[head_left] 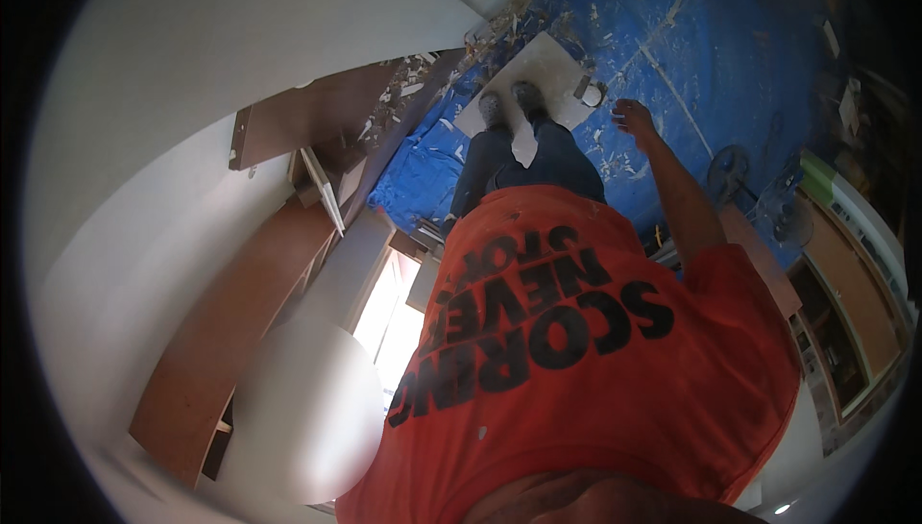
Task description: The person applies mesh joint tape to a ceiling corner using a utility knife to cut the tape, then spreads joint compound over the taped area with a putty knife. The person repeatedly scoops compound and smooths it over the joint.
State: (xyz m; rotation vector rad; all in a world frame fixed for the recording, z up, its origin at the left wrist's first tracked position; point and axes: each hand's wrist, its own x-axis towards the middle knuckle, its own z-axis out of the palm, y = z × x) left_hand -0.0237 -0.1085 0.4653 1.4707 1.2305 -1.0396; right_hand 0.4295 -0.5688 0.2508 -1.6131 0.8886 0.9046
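So the closest thing to the camera was an orange-red T-shirt (567, 409) with big black lettering across the front. The right forearm (687, 197) came out of its sleeve and hung down on that side. The right hand (632, 121) looked empty, fingers released and loosely curled. Left hand was out of view, so I can't tell what its fingers were up to.

Further down were dark trousers (547, 164), then two dark shoes (527, 97) planted on a flat pale grey board (545, 55). A small round white-topped thing (593, 95) with a dark bit next to it sat at the board's right edge, near the right hand but apart from it in the view. Too small to say what it was, tbh.

Under the board was a wrinkled blue tarp (663, 5) splattered with pale marks, plus scraps (499, 29) piled along its left side. A dark wheel-like thing (728, 173) was off to the right. Further out on the left were a brown panel (317, 116) and a big off-white wall (221, 24); on the right, a wood-framed cabinet (869, 293).
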